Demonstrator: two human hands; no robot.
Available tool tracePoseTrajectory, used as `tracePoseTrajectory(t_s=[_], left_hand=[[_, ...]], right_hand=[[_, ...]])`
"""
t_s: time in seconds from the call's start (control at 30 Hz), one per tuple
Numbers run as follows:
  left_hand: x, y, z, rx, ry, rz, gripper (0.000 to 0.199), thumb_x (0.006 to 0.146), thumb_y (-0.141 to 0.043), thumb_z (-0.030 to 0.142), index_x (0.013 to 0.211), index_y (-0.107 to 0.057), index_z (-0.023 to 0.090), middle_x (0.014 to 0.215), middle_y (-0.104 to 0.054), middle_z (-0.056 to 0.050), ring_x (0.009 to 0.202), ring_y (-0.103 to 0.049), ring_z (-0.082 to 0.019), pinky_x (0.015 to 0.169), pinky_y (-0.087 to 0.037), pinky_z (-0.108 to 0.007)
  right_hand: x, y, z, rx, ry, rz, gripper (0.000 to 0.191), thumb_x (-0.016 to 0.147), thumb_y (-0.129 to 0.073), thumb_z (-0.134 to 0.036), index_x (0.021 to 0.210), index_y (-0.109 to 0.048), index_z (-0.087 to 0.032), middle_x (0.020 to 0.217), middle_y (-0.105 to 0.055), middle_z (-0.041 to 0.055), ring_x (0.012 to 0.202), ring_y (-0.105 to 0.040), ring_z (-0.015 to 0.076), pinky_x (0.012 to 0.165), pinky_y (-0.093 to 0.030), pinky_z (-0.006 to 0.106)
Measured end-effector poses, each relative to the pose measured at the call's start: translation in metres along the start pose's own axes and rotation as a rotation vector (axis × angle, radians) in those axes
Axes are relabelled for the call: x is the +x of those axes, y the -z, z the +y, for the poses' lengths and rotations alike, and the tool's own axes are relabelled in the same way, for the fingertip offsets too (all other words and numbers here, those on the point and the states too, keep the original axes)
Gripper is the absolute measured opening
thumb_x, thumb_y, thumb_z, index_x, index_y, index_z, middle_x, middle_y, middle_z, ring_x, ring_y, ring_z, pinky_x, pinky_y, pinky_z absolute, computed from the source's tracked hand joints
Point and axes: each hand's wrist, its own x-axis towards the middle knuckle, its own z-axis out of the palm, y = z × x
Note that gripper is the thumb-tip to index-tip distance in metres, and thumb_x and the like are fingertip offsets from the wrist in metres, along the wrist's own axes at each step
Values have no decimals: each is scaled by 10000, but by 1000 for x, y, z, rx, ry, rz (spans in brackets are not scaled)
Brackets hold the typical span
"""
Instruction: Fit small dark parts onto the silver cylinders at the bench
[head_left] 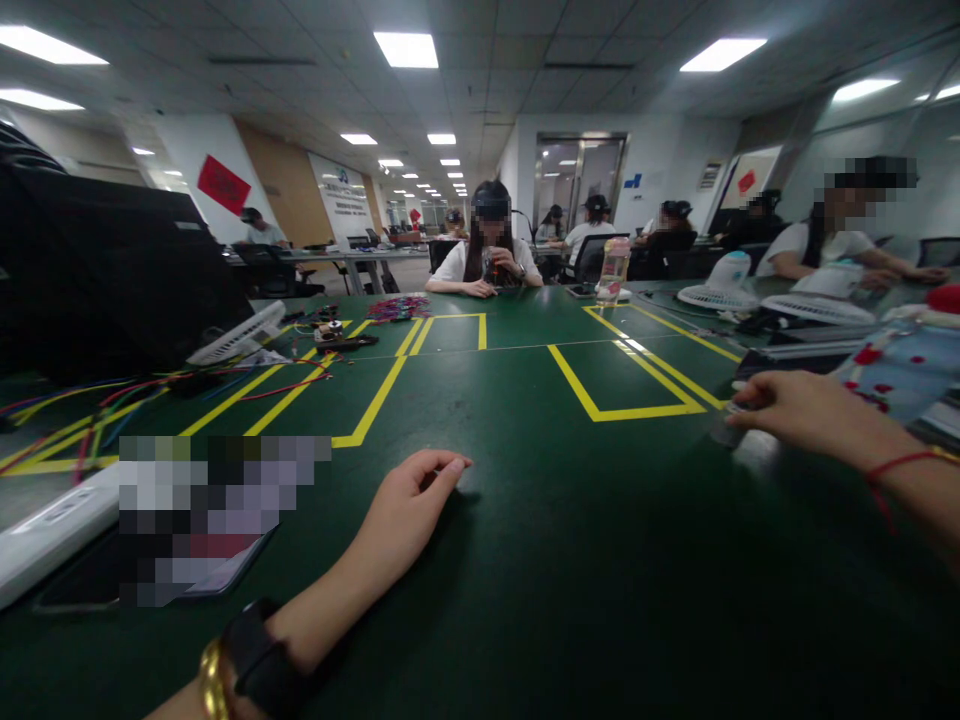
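Note:
My left hand (416,505) rests on the green table (570,560), its thumb laid against the curled fingers, and nothing shows in it. A black watch (262,645) and a gold bangle (213,682) are on that wrist. To the right, my right hand (795,415) pinches a small greyish container-like object (726,430) with a pale top, low over or on the table. Fingers cover part of this object and it is blurred, so its exact kind is unclear. A red string bracelet (892,462) circles the right wrist.
Yellow tape (645,412) marks outlines on the table. At left are a white power strip (56,535), a phone (232,565), loose wires (105,410) and a black monitor (112,270). A bottle (613,272) and small fans (720,285) stand beyond. Opposite sits a person (487,250).

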Motion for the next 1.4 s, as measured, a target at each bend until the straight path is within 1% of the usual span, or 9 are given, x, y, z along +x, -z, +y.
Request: tracePoseTrajectory(t_s=[0.23, 0.4, 0.53, 0.7, 0.87, 0.97, 1.1, 1.23, 1.4], left_hand=[[0, -1, -1, 14, -8, 13, 338, 826, -465, 457, 935, -673, 213, 912, -684, -40, 795, -593, -202, 687, -435, -300], [1, -2, -3, 2, -16, -2, 344, 833, -461, 464, 949, -667, 215, 923, -680, -39, 803, -596, -201, 705, -435, -306], [1, -1, -3, 6, -11, 0, 345, 836, -460, 465, 948, -666, 212, 927, -679, -44, 806, -593, -204, 707, -433, -310], [0, 0, -1, 4, -19, -11, 336, 838, -461, 455, 947, -667, 213, 939, -679, -46, 813, -592, -203, 705, -433, -307], [1, -1, -1, 12, -11, -9, 342, 838, -459, 459, 950, -666, 211, 937, -678, -45, 807, -589, -202, 697, -432, -306], [2, -1, -2, 17, -10, -8, 347, 840, -456, 470, 954, -662, 215, 925, -673, -38, 805, -587, -198, 712, -430, -311], [3, -2, -5, 31, -28, -7, 343, 846, -454, 471, 959, -659, 221, 931, -669, -33, 812, -583, -194, 715, -428, -309], [3, -3, -7, 47, -36, -17, 335, 851, -454, 470, 954, -657, 225, 916, -669, -24, 804, -582, -191, 706, -426, -304], [3, -4, -6, 41, -51, -11, 332, 850, -460, 461, 950, -660, 215, 922, -671, -29, 813, -581, -196, 703, -430, -303]], right_hand=[[-25, 11, -43, 84, 92, 85, 371, 714, -546, -509, 891, -631, -194, 904, -658, 57, 797, -595, 214, 660, -430, 318], [-55, 15, -84, 255, 288, 97, 339, 766, -520, -487, 925, -623, -205, 907, -669, 50, 799, -614, 201, 683, -461, 321], [-75, 11, -108, 296, 453, 93, 285, 789, -505, -456, 943, -628, -249, 969, -665, 37, 858, -615, 208, 731, -482, 355], [-90, 7, -123, 291, 559, 43, 255, 799, -489, -460, 960, -619, -310, 975, -666, -8, 857, -616, 188, 728, -501, 360], [-96, 5, -128, 325, 610, 24, 243, 803, -501, -433, 973, -617, -305, 978, -667, -11, 860, -618, 175, 732, -509, 345], [-100, 1, -133, 416, 614, 63, 234, 798, -534, -378, 983, -622, -265, 979, -661, 4, 869, -617, 161, 759, -510, 329], [-113, -9, -148, 607, 651, 107, 286, 810, -544, -297, 1087, -583, -242, 1079, -624, 17, 976, -584, 134, 874, -479, 295], [-131, -23, -166, 774, 739, 44, 316, 834, -524, -248, 1150, -537, -251, 1147, -584, 18, 1048, -540, 112, 929, -450, 270], [-143, -33, -183, 856, 836, -69, 357, 858, -480, -201, 1209, -513, -261, 1209, -535, 25, 1103, -494, 103, 960, -423, 261]])
